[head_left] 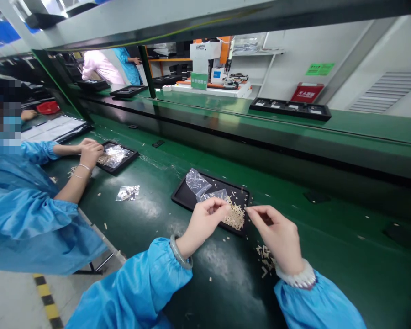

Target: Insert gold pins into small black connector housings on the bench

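The left hand (205,219) pinches the near edge of a small clear plastic bag (214,195) between thumb and fingers, a narrow grip closed on the film. The right hand (277,233) hovers just right of it, fingertips drawn together over a heap of small pale sticks (235,215); whether its grip holds 1 of them I cannot tell. Bag and heap lie on a black tray (188,197) on the green tabletop (329,237), with a second clear bag (196,182) at the tray's far left. More sticks (265,258) are scattered near the right wrist. To the left, a co-worker's hands (91,151) rest at another black tray (123,162).
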### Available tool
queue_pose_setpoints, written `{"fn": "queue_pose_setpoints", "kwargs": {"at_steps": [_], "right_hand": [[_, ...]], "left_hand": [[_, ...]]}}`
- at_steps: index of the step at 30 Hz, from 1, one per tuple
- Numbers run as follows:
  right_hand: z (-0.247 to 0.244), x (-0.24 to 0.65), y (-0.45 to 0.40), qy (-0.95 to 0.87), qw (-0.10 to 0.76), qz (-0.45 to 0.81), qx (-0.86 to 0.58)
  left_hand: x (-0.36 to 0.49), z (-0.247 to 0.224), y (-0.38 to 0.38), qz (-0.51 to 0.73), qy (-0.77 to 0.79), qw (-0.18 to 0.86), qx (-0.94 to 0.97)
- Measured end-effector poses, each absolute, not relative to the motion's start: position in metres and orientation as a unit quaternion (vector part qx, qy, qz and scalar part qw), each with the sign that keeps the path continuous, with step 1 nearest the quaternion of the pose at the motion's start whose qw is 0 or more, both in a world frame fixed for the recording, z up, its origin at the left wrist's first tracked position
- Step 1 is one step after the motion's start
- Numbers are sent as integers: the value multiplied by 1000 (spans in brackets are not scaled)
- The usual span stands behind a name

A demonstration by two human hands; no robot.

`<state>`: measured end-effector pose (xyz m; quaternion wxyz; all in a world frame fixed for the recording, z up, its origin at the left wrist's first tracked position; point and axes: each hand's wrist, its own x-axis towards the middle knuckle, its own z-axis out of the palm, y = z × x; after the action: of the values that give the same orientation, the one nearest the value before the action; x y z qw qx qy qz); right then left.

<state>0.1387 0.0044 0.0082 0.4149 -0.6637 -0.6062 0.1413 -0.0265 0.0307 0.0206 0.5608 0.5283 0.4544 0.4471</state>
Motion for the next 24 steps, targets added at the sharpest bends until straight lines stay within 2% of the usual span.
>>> {"fn": "queue_pose_setpoints", "kwargs": {"at_steps": [3, 6, 13, 24], "right_hand": [[0, 138, 11, -650, 320, 108, -680], [-6, 137, 14, -681, 295, 105, -662], [-6, 143, 15, -683, 356, 161, -617], [22, 141, -1, -631, 491, 111, -590]], "left_hand": [[-26, 16, 35, 455, 457, 566, 514], [-25, 13, 35, 451, 457, 563, 520], [-22, 5, 34, 445, 434, 567, 541], [-20, 5, 30, 434, 435, 549, 567]]}}
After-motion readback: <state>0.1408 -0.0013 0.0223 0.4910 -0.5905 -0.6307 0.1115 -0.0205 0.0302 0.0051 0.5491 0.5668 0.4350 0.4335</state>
